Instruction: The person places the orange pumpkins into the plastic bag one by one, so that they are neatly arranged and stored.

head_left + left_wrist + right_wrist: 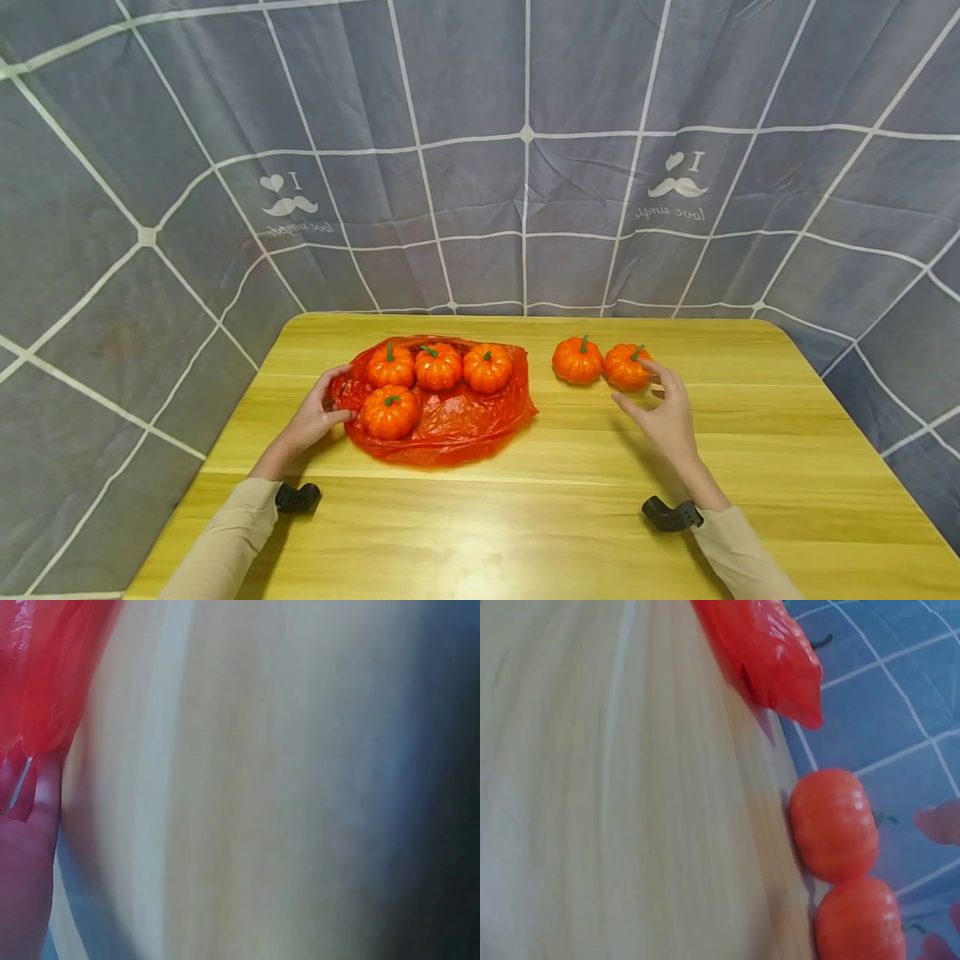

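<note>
A red plastic bag [457,423] lies spread on the table, with several small orange pumpkins on it: three in a row at the back and one front-left pumpkin [389,412]. My left hand [311,421] grips the bag's left edge, fingers and thumb curved around it; in the left wrist view the fingers partly vanish behind the red plastic [45,682]. Right of the bag, two more pumpkins stand side by side. My right hand [667,417] is at the outer pumpkin [627,368], thumb and fingers spread apart. The right wrist view shows spread fingers [941,823] beside the pumpkins.
Beside the outer one stands the inner pumpkin [577,361], a short way from the bag's right edge. A light wooden table [480,517] carries everything. Grey curtains [480,192] with white grid lines hang behind its back edge and along both sides.
</note>
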`<state>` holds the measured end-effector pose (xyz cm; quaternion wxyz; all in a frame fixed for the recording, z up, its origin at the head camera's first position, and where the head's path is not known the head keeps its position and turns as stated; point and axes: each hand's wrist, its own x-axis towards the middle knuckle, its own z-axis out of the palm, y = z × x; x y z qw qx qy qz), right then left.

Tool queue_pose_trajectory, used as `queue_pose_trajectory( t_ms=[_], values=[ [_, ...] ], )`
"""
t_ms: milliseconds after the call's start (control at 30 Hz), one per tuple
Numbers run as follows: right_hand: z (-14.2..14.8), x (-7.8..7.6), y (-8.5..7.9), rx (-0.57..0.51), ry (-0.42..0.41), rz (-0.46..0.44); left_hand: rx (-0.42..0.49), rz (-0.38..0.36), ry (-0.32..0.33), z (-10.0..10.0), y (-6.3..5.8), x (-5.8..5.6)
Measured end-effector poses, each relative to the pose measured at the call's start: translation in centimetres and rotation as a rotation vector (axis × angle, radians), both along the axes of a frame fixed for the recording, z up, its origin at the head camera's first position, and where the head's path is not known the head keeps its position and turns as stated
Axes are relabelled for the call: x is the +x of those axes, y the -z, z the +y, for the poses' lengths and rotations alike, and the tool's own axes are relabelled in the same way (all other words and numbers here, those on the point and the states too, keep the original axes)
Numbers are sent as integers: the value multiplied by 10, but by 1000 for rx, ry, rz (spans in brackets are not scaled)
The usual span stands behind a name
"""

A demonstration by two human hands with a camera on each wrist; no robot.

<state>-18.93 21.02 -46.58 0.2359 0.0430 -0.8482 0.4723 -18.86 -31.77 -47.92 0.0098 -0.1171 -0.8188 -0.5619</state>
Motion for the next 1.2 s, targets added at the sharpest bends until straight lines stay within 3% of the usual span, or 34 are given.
queue_pose_trajectory(
  t_ms=[367, 633, 867, 1200],
  values=[
    [17, -17, 8, -42, 35, -146, 37, 9, 13, -1, 2, -1],
    [20, -32, 14, -128, 50, -191, 21, -12, 4, 1, 0, -1],
    [20, -41, 19, -161, 15, -235, 30, 20, 6, 1, 1, -1],
    [22, -48, 19, -111, 12, -307, 34, -6, 14, 0, -1, 0]
  ],
)
